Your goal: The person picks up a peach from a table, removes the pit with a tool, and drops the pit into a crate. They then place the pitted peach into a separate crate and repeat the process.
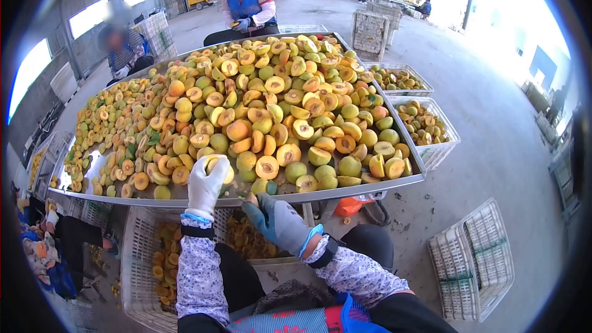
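A large metal table (364,186) is heaped with halved and whole peaches (259,105). My left hand (206,185), in a white glove, is closed around a yellow peach (223,170) at the table's near edge. My right hand (276,221), in a grey-blue glove, hovers just below the table rim beside it; its fingers are curled, and whether it holds a small tool or anything else cannot be made out. Both sleeves are floral fabric.
White plastic crates (139,253) with fruit pieces sit under the table by my knees. Two crates of fruit (441,148) stand at the table's right side, an empty one (475,259) lies on the floor. Two seated people (246,6) work at the far side.
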Motion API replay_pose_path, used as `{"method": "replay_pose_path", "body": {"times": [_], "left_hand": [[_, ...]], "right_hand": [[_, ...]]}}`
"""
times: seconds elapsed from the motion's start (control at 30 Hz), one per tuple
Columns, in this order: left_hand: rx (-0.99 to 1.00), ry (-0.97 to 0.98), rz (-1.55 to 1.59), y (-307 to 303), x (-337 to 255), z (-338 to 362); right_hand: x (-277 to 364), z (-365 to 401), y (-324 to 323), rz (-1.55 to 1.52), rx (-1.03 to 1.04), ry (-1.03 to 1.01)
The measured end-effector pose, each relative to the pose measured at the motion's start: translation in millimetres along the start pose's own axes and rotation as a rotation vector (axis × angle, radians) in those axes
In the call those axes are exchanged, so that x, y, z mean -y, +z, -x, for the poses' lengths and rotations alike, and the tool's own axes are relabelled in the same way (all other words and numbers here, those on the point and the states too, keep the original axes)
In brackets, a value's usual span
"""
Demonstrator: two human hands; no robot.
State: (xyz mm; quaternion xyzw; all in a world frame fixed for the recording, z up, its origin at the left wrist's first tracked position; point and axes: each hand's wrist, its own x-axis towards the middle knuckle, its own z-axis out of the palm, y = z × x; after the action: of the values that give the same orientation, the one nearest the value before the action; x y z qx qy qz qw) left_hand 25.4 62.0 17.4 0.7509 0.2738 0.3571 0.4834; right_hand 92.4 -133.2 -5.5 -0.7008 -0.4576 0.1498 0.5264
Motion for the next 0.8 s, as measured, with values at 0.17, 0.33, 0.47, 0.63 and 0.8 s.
{"method": "replay_pose_path", "body": {"times": [0.17,0.33,0.47,0.63,0.8], "left_hand": [[0.086,0.009,0.517,25,-23,39],[0.005,-0.206,0.990,44,-17,50],[-0.027,-0.253,1.072,41,-6,46],[0.000,-0.245,1.065,41,2,46],[-0.149,0.001,0.727,48,-4,57]], "right_hand": [[-6,-4,14,-0.098,-0.088,-0.049],[-1,-4,10,0.080,-0.080,0.038],[0,-3,13,0.092,-0.092,-0.011],[-8,-8,22,0.057,-0.071,-0.016],[-15,-7,35,-0.131,-0.008,0.028]]}}
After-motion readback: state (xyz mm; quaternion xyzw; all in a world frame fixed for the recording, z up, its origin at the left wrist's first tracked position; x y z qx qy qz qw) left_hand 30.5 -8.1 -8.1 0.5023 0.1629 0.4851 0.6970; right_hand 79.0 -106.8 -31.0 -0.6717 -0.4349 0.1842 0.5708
